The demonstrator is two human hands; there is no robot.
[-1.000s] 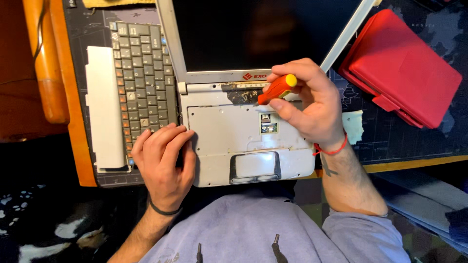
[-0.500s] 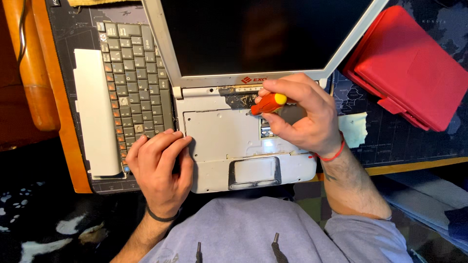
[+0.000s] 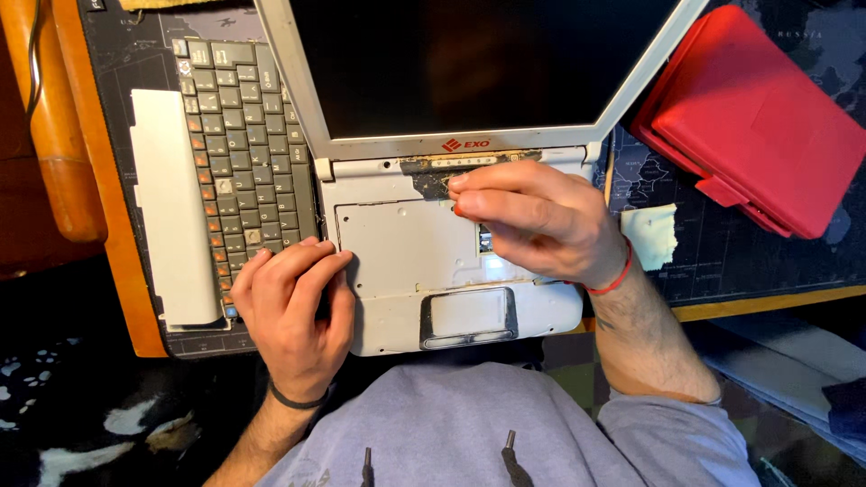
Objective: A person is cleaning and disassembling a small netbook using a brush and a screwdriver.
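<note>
Laptop, white, keyboard bay bare, steadied at its left edge by left hand lying flat, fingers released. Right hand pinched round red screwdriver, tip down by hinge strip. Detached keyboard parked left.

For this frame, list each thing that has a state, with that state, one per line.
Laptop: lid open, screen dark, keyboard removed.
Keyboard: detached, lying left of the laptop.
Red case: closed.
Screwdriver: mostly hidden in the right hand, only a red bit showing.
Left hand: resting on the laptop's left edge, holding nothing visible.
</note>
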